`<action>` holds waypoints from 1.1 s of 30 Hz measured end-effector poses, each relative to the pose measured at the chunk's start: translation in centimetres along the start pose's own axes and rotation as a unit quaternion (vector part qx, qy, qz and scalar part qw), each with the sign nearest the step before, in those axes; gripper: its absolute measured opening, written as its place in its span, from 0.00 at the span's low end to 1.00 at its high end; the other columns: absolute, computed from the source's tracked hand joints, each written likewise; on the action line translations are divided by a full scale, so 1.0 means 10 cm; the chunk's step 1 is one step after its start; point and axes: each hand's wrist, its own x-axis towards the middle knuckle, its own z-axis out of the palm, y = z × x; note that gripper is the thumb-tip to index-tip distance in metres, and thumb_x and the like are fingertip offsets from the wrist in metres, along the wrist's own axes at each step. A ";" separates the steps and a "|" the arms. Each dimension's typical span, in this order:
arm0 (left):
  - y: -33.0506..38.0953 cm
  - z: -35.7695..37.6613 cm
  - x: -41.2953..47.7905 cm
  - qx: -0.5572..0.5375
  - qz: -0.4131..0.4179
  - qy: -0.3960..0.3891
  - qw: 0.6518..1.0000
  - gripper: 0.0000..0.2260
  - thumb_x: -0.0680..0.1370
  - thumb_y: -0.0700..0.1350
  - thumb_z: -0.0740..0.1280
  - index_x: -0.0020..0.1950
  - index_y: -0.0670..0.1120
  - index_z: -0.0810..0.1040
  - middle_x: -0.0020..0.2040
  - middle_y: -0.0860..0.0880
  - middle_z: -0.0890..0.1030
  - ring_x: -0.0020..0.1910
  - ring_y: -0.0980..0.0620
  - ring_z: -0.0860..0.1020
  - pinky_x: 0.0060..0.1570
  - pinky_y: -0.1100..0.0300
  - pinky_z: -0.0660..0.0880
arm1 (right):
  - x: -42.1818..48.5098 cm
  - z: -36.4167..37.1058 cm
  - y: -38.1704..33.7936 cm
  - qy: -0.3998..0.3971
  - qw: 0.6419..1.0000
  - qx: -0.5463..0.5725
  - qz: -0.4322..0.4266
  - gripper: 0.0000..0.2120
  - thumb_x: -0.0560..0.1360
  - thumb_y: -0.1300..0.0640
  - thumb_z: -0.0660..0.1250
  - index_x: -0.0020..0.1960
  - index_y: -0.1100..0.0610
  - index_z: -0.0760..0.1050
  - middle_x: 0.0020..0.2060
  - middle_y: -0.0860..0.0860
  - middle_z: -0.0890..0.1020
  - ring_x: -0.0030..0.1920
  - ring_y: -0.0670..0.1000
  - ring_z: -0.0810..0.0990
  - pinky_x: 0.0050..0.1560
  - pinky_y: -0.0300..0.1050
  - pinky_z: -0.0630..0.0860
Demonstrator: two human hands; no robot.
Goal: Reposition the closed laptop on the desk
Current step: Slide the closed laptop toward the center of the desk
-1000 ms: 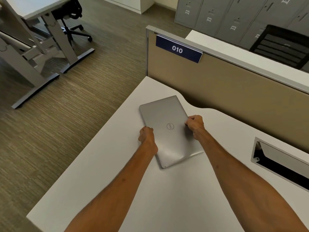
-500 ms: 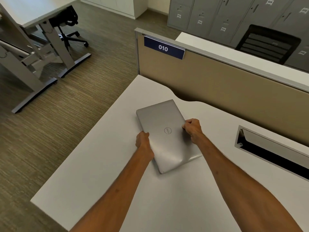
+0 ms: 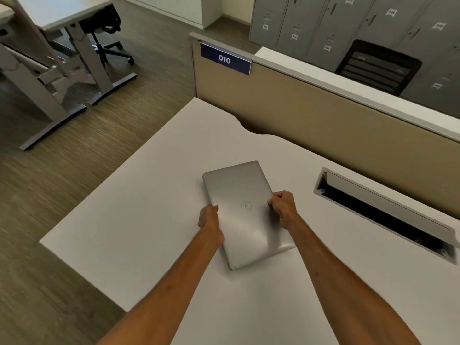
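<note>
Office bay, wide-angle, looking down over both forearms.

Desk (image 3: 139,220) – white top, filling most of the lower view, carrying everything gripped. Running behind the grip: tan divider panel (image 3: 336,135) with a grey top rail, standing along the far edge of the desk. Further beyond the grip, past the divider: grey lockers (image 3: 311,26) with small number tags, and a black mesh chair back (image 3: 378,67). Off to the left of the grip and well away across the carpet: second desk frame (image 3: 62,78) and a black office chair (image 3: 104,28).

Right of the grip, set into the desk top: long open cable slot (image 3: 383,212), dark inside, apart from the right hand.

Up and left from the grip, fixed to the divider: dark blue plate (image 3: 225,59) reading 010.

Closed laptop (image 3: 245,212) – silver, lid down, round logo facing up, lying at an angle to the desk edge, sitting mid-desk between the two hands. Resting flat or slightly lifted: cannot tell.

Left hand (image 3: 209,219) clamping the laptop's left long edge, thumb lying on the lid, fingers wrapping under and out of sight. Right hand (image 3: 283,205) pinching the opposite long edge, fingers curling over onto the lid. Both hands closing on the laptop near its midline, directly across from each other.
</note>
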 end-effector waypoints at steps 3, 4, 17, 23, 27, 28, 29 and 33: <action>-0.30 0.01 -0.14 0.002 -0.012 0.009 1.000 0.23 0.86 0.42 0.65 0.81 0.37 0.78 0.77 0.37 0.80 0.78 0.35 0.79 0.81 0.35 0.74 | -0.18 -0.19 0.28 0.007 1.000 0.009 0.015 0.14 0.77 0.71 0.65 0.61 0.70 0.82 0.54 0.62 0.84 0.50 0.56 0.78 0.50 0.45 0.73; -0.39 0.02 -0.19 0.005 -0.014 0.013 1.000 0.23 0.86 0.42 0.65 0.81 0.38 0.78 0.79 0.36 0.79 0.80 0.34 0.78 0.81 0.36 0.74 | -0.22 -0.25 0.37 0.009 1.000 0.012 0.018 0.14 0.77 0.71 0.65 0.61 0.70 0.82 0.56 0.63 0.85 0.50 0.56 0.78 0.50 0.45 0.73; -1.48 0.11 -0.81 0.008 -0.025 0.021 0.999 0.21 0.85 0.43 0.65 0.77 0.38 0.80 0.78 0.35 0.80 0.78 0.32 0.80 0.80 0.34 0.76 | -0.68 -0.93 1.31 0.023 0.998 0.037 0.037 0.16 0.77 0.71 0.65 0.62 0.70 0.82 0.54 0.62 0.84 0.50 0.56 0.77 0.44 0.41 0.72; -1.89 0.14 -1.02 -0.003 -0.040 0.014 0.999 0.22 0.83 0.44 0.67 0.76 0.39 0.81 0.78 0.35 0.80 0.76 0.32 0.81 0.78 0.34 0.77 | -0.84 -1.22 1.60 0.029 0.998 0.035 0.049 0.15 0.76 0.72 0.65 0.61 0.72 0.81 0.51 0.65 0.83 0.48 0.55 0.76 0.48 0.44 0.71; -2.11 0.21 -1.17 0.006 -0.033 0.031 0.999 0.21 0.82 0.42 0.68 0.75 0.39 0.81 0.77 0.36 0.80 0.75 0.32 0.82 0.75 0.33 0.79 | -0.93 -1.37 1.76 0.033 0.997 0.043 0.059 0.14 0.76 0.72 0.65 0.60 0.71 0.82 0.48 0.57 0.80 0.47 0.56 0.76 0.46 0.44 0.70; -2.16 0.22 -1.20 0.007 -0.029 0.035 0.999 0.22 0.82 0.42 0.68 0.76 0.39 0.81 0.78 0.36 0.79 0.75 0.32 0.82 0.75 0.33 0.79 | -0.95 -1.41 1.79 0.035 0.997 0.045 0.061 0.15 0.76 0.72 0.65 0.60 0.71 0.82 0.48 0.57 0.81 0.47 0.56 0.76 0.47 0.44 0.70; -2.21 0.23 -1.23 0.008 -0.026 0.037 0.999 0.22 0.82 0.42 0.68 0.77 0.40 0.80 0.79 0.36 0.78 0.76 0.32 0.81 0.75 0.33 0.79 | -0.96 -1.44 1.83 0.037 0.996 0.046 0.063 0.15 0.76 0.72 0.65 0.61 0.70 0.82 0.49 0.58 0.81 0.48 0.56 0.76 0.47 0.44 0.70; -2.36 0.26 -1.31 0.015 -0.023 0.043 0.999 0.22 0.82 0.42 0.68 0.77 0.43 0.80 0.79 0.37 0.78 0.75 0.32 0.81 0.75 0.33 0.80 | -1.01 -1.53 1.96 0.047 0.995 0.053 0.066 0.17 0.76 0.72 0.65 0.64 0.70 0.81 0.59 0.66 0.84 0.50 0.55 0.77 0.50 0.44 0.71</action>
